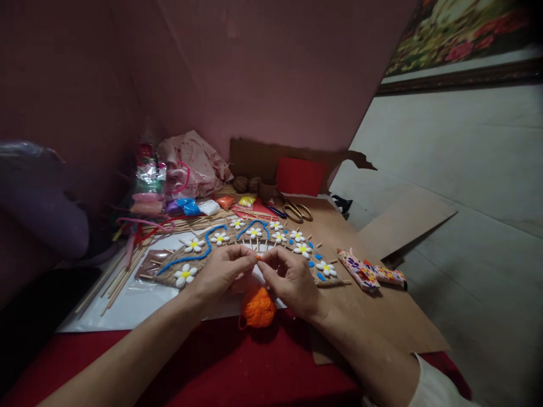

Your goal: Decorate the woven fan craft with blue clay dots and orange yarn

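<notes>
My left hand (231, 268) and my right hand (292, 277) meet in front of me, thumbs and forefingers pinched together. Between the fingertips shows a small bit of orange yarn (258, 258). Just below them is a ball of orange yarn (258, 308), near the front edge of the white sheet. Behind my hands lies an arched piece wrapped in brown twine (237, 237), with thin sticks poking out around it. White flowers with yellow centres (302, 250), blue wavy strips (210, 240) and blue ovals (321, 276) decorate it. My hands cover part of its inner edge.
Thin wooden sticks (123, 277) lie on a white sheet (93, 322) at the left. Bags of coloured clay (186, 206) are piled behind. Scissors (299, 212) rest on brown cardboard (360, 322). A floral-patterned item (360, 270) is at the right. Red cloth (203, 367) covers the front.
</notes>
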`<state>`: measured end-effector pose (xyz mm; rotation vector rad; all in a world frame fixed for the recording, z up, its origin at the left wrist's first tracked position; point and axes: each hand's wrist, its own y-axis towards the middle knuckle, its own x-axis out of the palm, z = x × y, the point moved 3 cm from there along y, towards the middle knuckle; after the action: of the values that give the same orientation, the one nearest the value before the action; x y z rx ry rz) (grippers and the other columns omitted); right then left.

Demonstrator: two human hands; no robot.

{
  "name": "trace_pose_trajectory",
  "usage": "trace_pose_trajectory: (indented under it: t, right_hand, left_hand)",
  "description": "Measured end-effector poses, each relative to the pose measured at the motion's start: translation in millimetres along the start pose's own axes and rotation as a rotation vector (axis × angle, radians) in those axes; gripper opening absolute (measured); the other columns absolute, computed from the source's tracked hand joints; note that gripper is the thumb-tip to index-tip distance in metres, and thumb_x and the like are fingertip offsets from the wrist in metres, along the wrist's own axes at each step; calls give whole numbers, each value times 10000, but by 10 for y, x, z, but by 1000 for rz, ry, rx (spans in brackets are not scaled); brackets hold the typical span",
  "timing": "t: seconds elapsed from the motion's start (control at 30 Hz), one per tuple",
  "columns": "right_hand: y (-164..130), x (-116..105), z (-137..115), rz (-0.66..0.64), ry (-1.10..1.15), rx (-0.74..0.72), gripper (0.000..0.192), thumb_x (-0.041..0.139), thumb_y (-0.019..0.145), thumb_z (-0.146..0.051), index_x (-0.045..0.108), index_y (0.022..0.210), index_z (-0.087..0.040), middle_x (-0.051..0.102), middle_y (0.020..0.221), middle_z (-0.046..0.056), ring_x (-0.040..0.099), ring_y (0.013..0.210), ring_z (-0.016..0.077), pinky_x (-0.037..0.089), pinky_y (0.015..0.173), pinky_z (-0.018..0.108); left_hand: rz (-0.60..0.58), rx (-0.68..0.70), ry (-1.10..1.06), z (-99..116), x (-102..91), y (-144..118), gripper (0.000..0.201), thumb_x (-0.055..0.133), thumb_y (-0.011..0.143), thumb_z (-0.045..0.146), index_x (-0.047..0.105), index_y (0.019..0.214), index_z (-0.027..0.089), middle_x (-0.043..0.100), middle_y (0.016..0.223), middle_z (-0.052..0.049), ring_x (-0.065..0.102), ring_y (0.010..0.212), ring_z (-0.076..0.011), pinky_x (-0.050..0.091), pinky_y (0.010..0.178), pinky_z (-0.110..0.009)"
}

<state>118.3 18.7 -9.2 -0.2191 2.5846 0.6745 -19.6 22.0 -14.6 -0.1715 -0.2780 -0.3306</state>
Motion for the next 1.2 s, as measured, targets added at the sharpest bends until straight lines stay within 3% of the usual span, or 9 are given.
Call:
trace_pose_trajectory:
  t: [0.3, 0.43, 0.57, 0.7, 0.9, 1.07, 1.2]
  right_hand:
    - [9, 15, 46, -34, 62, 36, 122, 541, 818, -261, 587, 744, -176, 582, 624, -6, 508, 531, 98, 399, 475, 200]
    - [34, 37, 115, -86, 359, 177, 108, 586, 754, -249, 545, 685, -175, 561, 602, -24, 507, 502, 85, 405, 454, 186]
    - [64, 54, 154, -217, 750, 390, 120, 565, 730, -246, 518, 655, -166, 579, 530, -34, 466, 365, 56, 317, 352, 153]
    - [92, 33, 155, -246, 898, 451, 108, 577, 712, -228, 526, 654, -153, 588, 530, -29, 467, 344, 48, 308, 317, 134]
    - [95, 40, 152, -152, 767, 394, 324, 582, 777, -483, 511, 748, -168, 589, 589, -21, 488, 354, 65, 304, 277, 142]
    - [75, 50, 132, -51, 553, 258, 247, 670, 734, -380, 544, 710, -168, 518, 522, -60, 455, 391, 51, 361, 360, 150]
    - [90, 31, 157, -88, 602, 376, 190, 646, 726, -318, 568, 662, -156, 524, 508, -49, 427, 384, 48, 318, 342, 147]
  left_hand:
    - [83, 32, 128, 42, 4, -6, 260, 695, 672, 352, 539, 650, 145, 442, 455, 75, 316, 357, -25, 200, 356, -157]
    - [115, 88, 249, 35, 12, 15, 200, 666, 660, 313, 563, 669, 143, 505, 508, 54, 362, 383, -42, 249, 369, -168]
    - [164, 216, 424, 50, 13, 12, 88, 616, 668, 224, 584, 664, 142, 555, 575, 29, 451, 477, -71, 333, 437, -179]
    - [172, 247, 464, 66, 9, 1, 72, 597, 668, 213, 581, 654, 145, 542, 567, 34, 442, 475, -72, 331, 437, -180]
    - [170, 203, 379, 51, -6, 11, 125, 601, 677, 270, 549, 663, 156, 451, 457, 76, 345, 368, -48, 275, 384, -180]
    - [203, 195, 402, 62, -32, 22, 158, 614, 663, 297, 550, 674, 153, 481, 475, 67, 390, 381, -56, 285, 381, -175]
    - [232, 148, 400, 89, -51, 27, 183, 612, 660, 323, 541, 681, 155, 432, 439, 92, 331, 353, -42, 257, 362, -167]
